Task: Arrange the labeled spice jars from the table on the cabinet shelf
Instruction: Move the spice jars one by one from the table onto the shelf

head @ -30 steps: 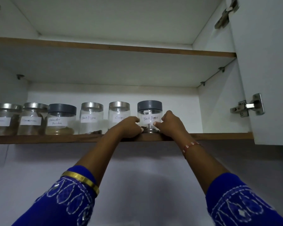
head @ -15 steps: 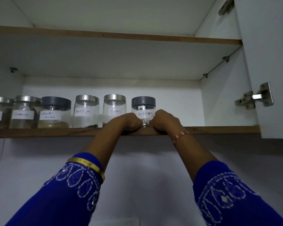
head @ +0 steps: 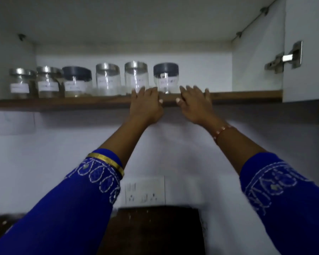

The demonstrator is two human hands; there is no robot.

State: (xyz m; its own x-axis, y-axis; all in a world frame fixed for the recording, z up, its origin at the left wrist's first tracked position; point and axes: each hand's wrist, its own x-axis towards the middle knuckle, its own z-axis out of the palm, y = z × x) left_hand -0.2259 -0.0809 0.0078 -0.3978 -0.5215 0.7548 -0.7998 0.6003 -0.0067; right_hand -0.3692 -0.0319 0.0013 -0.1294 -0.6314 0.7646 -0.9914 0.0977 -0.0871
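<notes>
Six labelled spice jars stand in one row on the cabinet shelf [head: 247, 94], all upright. Taking the dark-lidded jar [head: 166, 78] at the right end of the row as the landmark, the other five run off to its left: two silver-lidded jars, the nearer [head: 136, 77] just beside it and the next [head: 108, 80] beyond, then a second dark-lidded jar [head: 77, 81], then two more silver-lidded jars [head: 48, 81] [head: 22, 82] at the far left. That makes four silver lids and two dark ones. Each jar carries one white label; the writing is too blurred to read.

Two hands reach up to the shelf's front edge, one on each side of the landmark jar. The left hand [head: 145, 105] lies below and to the left of it, fingers straight and released, their tips in front of the neighbouring silver-lidded jar's base. The right hand [head: 195, 103] lies below and to the right, fingers likewise straight and spread, grasping nothing. Neither hand holds the landmark jar; whether a fingertip touches glass I cannot tell.

Right of the landmark jar the shelf runs to the cabinet's side wall, where one open door [head: 306, 52] hangs on one metal hinge [head: 285, 58]. Well below the jar, one switch plate [head: 145, 190] sits on the wall.
</notes>
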